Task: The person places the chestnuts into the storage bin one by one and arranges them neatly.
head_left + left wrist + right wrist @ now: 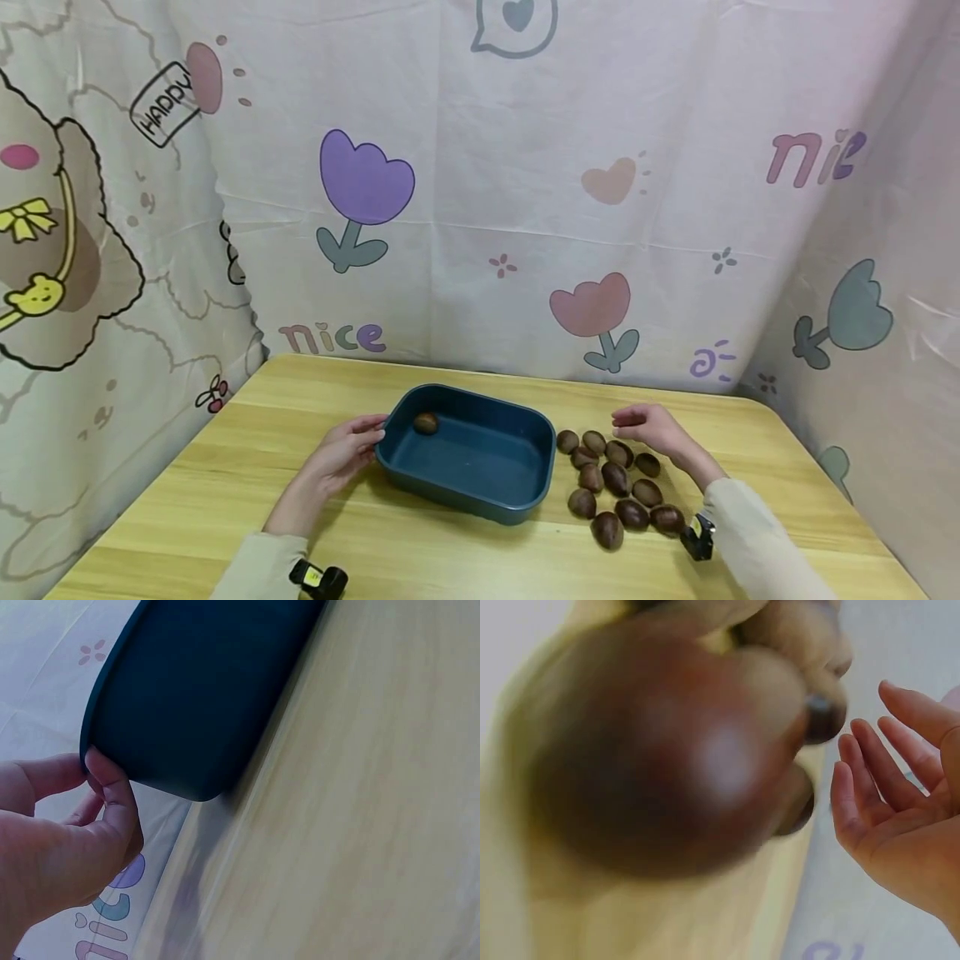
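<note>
A dark blue rectangular basin [472, 454] stands on the table, with one brown chestnut [426, 423] inside near its far left corner. At the basin's left end my left hand [348, 454] pinches the rim; the left wrist view shows thumb and fingers [112, 787] on either side of it. Several loose chestnuts [617, 479] lie to the right of the basin. Over the far edge of that group hovers my right hand [652, 429], fingers loosely extended and holding nothing. In the right wrist view a large blurred chestnut [660, 750] fills the foreground, apart from the hand.
The light wooden table [330, 542] carries all of this. A pale printed curtain [480, 208] hangs behind the table's far edge and along both sides. Each sleeve cuff has a small black camera [697, 537] strapped on.
</note>
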`<state>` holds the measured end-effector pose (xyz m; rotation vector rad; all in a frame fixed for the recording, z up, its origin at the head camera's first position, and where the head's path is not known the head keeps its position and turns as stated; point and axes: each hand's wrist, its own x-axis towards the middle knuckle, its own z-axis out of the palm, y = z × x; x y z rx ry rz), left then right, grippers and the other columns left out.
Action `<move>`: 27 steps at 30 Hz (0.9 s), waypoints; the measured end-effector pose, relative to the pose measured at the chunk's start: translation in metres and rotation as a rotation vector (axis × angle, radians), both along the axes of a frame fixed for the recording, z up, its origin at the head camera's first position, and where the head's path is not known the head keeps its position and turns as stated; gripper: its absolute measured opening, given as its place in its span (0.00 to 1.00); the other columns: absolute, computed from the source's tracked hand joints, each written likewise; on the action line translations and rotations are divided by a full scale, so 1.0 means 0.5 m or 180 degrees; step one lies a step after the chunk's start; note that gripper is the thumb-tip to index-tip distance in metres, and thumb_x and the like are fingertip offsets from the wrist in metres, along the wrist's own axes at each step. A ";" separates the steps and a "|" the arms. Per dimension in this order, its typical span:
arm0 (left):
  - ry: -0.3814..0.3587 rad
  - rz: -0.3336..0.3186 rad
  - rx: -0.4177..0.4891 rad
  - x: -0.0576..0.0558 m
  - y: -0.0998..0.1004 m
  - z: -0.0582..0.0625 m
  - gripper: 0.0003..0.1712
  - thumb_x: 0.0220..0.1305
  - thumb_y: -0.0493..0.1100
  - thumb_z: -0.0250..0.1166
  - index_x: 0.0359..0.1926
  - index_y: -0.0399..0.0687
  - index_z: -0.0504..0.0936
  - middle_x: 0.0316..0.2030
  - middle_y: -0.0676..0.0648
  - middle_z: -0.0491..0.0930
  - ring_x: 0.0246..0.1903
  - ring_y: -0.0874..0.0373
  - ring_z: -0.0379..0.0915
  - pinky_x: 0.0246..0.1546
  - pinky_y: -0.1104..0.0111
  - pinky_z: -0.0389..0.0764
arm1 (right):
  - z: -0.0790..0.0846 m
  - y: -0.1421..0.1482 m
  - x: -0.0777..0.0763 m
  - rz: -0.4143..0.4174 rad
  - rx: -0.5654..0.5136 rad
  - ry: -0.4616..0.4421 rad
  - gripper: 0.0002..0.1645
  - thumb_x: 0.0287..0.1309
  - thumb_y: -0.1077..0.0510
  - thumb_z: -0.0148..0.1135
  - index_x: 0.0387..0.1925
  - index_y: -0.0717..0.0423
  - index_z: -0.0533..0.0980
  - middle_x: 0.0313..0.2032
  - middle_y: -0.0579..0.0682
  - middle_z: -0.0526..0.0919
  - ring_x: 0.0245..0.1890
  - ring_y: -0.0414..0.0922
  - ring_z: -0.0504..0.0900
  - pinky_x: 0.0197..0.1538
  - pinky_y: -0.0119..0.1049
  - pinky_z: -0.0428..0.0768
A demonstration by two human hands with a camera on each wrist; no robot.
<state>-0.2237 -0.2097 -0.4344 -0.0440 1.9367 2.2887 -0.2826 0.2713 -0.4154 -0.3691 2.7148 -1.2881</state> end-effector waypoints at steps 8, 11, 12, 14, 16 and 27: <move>0.0024 -0.0039 0.0002 -0.003 0.000 -0.001 0.25 0.71 0.31 0.52 0.65 0.23 0.61 0.40 0.51 0.76 0.31 0.63 0.71 0.32 0.73 0.73 | -0.025 0.062 0.033 -0.0158 -0.0033 -0.0053 0.25 0.54 0.65 0.68 0.51 0.76 0.74 0.46 0.66 0.81 0.46 0.57 0.80 0.45 0.40 0.79; 0.0006 -0.0009 0.0000 -0.003 0.001 -0.001 0.24 0.71 0.31 0.53 0.64 0.24 0.62 0.39 0.51 0.76 0.31 0.63 0.71 0.32 0.73 0.73 | -0.031 0.076 0.043 -0.0168 -0.0079 -0.0119 0.26 0.52 0.65 0.70 0.51 0.76 0.74 0.46 0.65 0.81 0.46 0.56 0.80 0.45 0.39 0.79; -0.0003 -0.0006 -0.0007 -0.004 0.002 0.000 0.24 0.71 0.32 0.53 0.64 0.24 0.62 0.39 0.51 0.76 0.31 0.63 0.71 0.32 0.73 0.73 | -0.033 0.079 0.046 -0.0159 -0.0089 -0.0148 0.27 0.52 0.64 0.70 0.51 0.75 0.74 0.46 0.65 0.81 0.46 0.55 0.80 0.45 0.39 0.79; -0.0012 0.0002 -0.0011 -0.003 0.000 -0.001 0.24 0.71 0.31 0.52 0.64 0.24 0.63 0.39 0.51 0.76 0.31 0.63 0.71 0.32 0.73 0.73 | -0.038 0.083 0.048 -0.0145 -0.0087 -0.0180 0.28 0.51 0.64 0.71 0.52 0.75 0.74 0.46 0.64 0.82 0.46 0.54 0.81 0.46 0.39 0.78; -0.0018 0.0008 -0.0008 -0.003 -0.001 0.000 0.24 0.71 0.31 0.52 0.64 0.24 0.62 0.40 0.50 0.76 0.32 0.62 0.71 0.33 0.73 0.73 | -0.042 0.087 0.049 -0.0114 -0.0065 -0.0180 0.28 0.51 0.64 0.71 0.52 0.75 0.74 0.45 0.63 0.82 0.45 0.53 0.81 0.46 0.39 0.78; 0.0007 -0.0023 0.0052 -0.001 0.002 0.000 0.26 0.71 0.30 0.52 0.65 0.23 0.59 0.39 0.50 0.77 0.33 0.63 0.73 0.34 0.72 0.74 | -0.049 0.101 0.057 0.0064 -0.0090 -0.0096 0.30 0.48 0.67 0.72 0.52 0.78 0.72 0.43 0.64 0.82 0.43 0.53 0.80 0.42 0.32 0.78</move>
